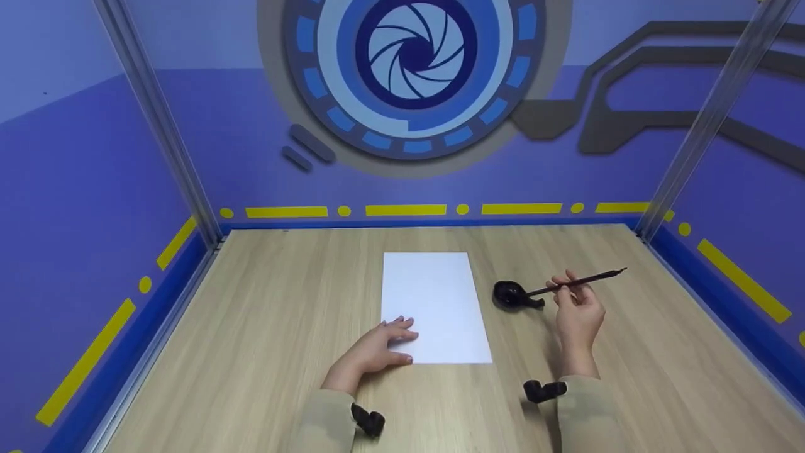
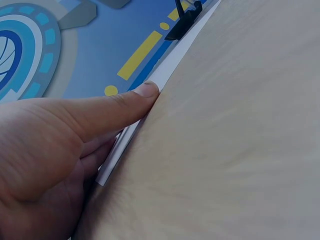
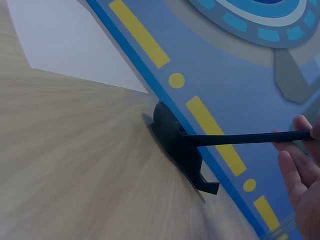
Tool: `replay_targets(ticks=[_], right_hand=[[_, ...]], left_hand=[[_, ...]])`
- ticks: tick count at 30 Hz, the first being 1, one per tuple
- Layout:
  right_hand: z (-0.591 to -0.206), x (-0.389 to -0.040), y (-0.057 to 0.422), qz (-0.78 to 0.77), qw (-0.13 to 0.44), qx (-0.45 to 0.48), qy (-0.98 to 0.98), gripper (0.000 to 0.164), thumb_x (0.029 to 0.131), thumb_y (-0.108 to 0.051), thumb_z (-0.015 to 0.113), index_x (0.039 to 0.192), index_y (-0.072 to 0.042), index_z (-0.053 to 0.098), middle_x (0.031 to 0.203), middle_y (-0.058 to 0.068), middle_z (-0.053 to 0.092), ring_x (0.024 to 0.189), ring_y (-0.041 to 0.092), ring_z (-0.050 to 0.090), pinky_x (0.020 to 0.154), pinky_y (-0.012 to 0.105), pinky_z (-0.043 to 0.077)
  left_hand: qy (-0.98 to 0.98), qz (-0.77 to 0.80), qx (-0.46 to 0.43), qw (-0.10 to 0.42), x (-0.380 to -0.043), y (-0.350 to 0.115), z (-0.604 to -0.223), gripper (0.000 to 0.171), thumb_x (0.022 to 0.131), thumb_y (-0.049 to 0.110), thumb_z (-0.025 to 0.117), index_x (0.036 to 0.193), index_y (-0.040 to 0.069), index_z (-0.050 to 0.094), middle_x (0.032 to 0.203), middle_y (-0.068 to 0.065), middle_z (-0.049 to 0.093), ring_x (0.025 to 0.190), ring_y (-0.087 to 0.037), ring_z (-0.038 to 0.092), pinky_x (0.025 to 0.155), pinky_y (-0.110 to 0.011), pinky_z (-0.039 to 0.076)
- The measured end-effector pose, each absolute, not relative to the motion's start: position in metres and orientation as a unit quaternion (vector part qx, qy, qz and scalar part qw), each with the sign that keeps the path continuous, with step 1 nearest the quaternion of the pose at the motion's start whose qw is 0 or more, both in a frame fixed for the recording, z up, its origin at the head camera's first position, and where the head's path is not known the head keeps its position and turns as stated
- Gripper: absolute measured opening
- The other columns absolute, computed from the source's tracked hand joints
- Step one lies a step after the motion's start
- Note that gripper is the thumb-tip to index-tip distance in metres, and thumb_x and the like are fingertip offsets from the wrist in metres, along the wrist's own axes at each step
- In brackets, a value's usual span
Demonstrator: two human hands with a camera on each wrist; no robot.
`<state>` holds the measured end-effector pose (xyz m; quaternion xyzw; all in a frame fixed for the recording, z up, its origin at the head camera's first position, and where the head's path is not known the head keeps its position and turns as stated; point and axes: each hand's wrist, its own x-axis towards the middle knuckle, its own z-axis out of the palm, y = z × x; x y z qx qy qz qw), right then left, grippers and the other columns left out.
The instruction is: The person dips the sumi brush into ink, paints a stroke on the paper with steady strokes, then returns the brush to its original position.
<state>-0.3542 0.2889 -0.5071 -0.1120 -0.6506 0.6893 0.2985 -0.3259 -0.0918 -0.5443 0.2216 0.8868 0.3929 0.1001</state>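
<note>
A blank white sheet of paper (image 1: 440, 302) lies on the table. My left hand (image 1: 380, 347) rests on its lower left edge with the fingers spread; in the left wrist view the thumb (image 2: 122, 105) lies along that edge. To the right of the paper sits a small, glossy black dish (image 1: 508, 294) with a short projecting handle. My right hand (image 1: 577, 311) pinches a slender dark writing brush (image 1: 597, 277) around its middle. The brush slants down to the left, its lower end inside the dish, where the rim hides the tip.
The wood-grain table (image 1: 264, 327) is bounded by a blue back wall (image 1: 220, 138) and side walls with yellow markings. Metal posts (image 1: 163, 119) stand at the back corners. Black wrist-worn devices (image 1: 544, 391) sit at both sleeves.
</note>
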Motion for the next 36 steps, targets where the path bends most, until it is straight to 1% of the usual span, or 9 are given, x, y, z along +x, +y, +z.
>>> replay_targets(ticks=[3,7,11,15,19,25,31,36], right_hand=[[-0.505,-0.353,0.289,0.675,0.315,-0.106,-0.659,0.023,0.100,-0.001,0.057,0.116,0.005,0.072,0.097,-0.021,0.076,0.087,-0.002,0.076,0.078,0.008,0.059],[-0.501,-0.350,0.288,0.668,0.353,-0.095,-0.648,0.019,0.100,-0.003,0.060,0.115,-0.004,0.072,0.092,-0.014,0.078,0.084,-0.002,0.076,0.076,0.008,0.058],[-0.499,-0.349,0.287,0.671,0.383,-0.106,-0.626,0.012,0.100,-0.007,0.065,0.109,-0.011,0.071,0.088,-0.016,0.076,0.080,-0.002,0.076,0.072,0.009,0.059],[-0.500,-0.350,0.287,0.674,0.398,-0.143,-0.606,0.005,0.097,-0.011,0.070,0.101,-0.010,0.069,0.082,-0.018,0.075,0.071,-0.002,0.075,0.064,0.010,0.059],[-0.504,-0.352,0.290,0.690,0.390,-0.169,-0.586,0.009,0.095,-0.011,0.072,0.098,-0.005,0.066,0.077,-0.016,0.074,0.065,0.000,0.075,0.059,0.012,0.059],[-0.512,-0.353,0.292,0.710,0.360,-0.184,-0.576,0.013,0.095,-0.012,0.073,0.098,-0.004,0.063,0.075,-0.012,0.074,0.062,0.004,0.075,0.056,0.014,0.059],[-0.516,-0.356,0.293,0.710,0.347,-0.195,-0.581,0.015,0.094,-0.009,0.073,0.095,-0.003,0.059,0.072,-0.013,0.071,0.057,0.004,0.073,0.052,0.013,0.057],[-0.515,-0.355,0.292,0.708,0.338,-0.206,-0.585,0.019,0.093,-0.011,0.075,0.094,-0.003,0.057,0.072,-0.014,0.071,0.057,0.005,0.073,0.054,0.014,0.058]], left_hand=[[0.884,0.395,0.227,0.099,-0.325,-0.092,-0.545,0.046,0.091,0.018,0.078,0.134,0.010,0.068,0.163,-0.006,0.045,0.158,-0.032,0.030,0.132,-0.057,0.015],[0.884,0.394,0.231,0.100,-0.325,-0.092,-0.545,0.046,0.091,0.017,0.078,0.135,0.008,0.067,0.163,-0.007,0.045,0.157,-0.032,0.030,0.132,-0.056,0.014],[0.886,0.390,0.231,0.099,-0.326,-0.092,-0.546,0.046,0.091,0.017,0.078,0.134,0.009,0.068,0.163,-0.006,0.045,0.157,-0.032,0.030,0.132,-0.056,0.015],[0.886,0.389,0.230,0.098,-0.326,-0.092,-0.546,0.046,0.091,0.017,0.078,0.134,0.009,0.068,0.162,-0.006,0.045,0.157,-0.032,0.030,0.133,-0.055,0.015],[0.886,0.391,0.228,0.098,-0.326,-0.092,-0.546,0.045,0.090,0.018,0.079,0.134,0.009,0.068,0.162,-0.006,0.046,0.157,-0.032,0.030,0.132,-0.056,0.015],[0.886,0.390,0.232,0.097,-0.326,-0.092,-0.545,0.045,0.090,0.018,0.078,0.134,0.009,0.068,0.162,-0.007,0.045,0.157,-0.032,0.031,0.133,-0.056,0.015],[0.886,0.388,0.236,0.095,-0.326,-0.093,-0.545,0.046,0.090,0.019,0.078,0.134,0.008,0.068,0.162,-0.007,0.045,0.157,-0.033,0.031,0.132,-0.056,0.015],[0.885,0.389,0.239,0.095,-0.326,-0.093,-0.545,0.047,0.091,0.019,0.078,0.135,0.008,0.067,0.162,-0.007,0.045,0.157,-0.031,0.031,0.132,-0.055,0.016]])
